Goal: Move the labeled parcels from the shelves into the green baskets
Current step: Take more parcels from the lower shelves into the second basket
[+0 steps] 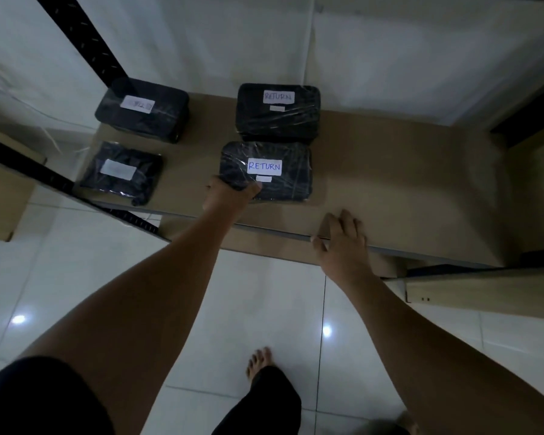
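We look down on a brown shelf (405, 177) that carries four dark, plastic-wrapped parcels, each with a white label on top. Our left hand (231, 194) reaches forward and grips the near left corner of the near RETURN parcel (291, 186), thumb on top and fingers curled round the edge; the parcel sits near the front of the shelf, about mid-width. Just behind it, almost touching, lies the far RETURN parcel (278, 120), its label also reading RETURN in blue letters. To the left, well apart from these two, sit the far left parcel (143, 120) and the near left parcel (121, 183); their labels are too blurred for us to read. Our right hand (343, 237) lies flat on the front edge of the shelf, to the right of the held parcel, its fingers spread and straight with the thumb hooked over the lip, holding nothing. A black slotted upright (82, 39) rises at the shelf's far left corner. Below us the white tiled floor (248, 293) shines with two light spots, and a bare foot (259, 361) stands on it.
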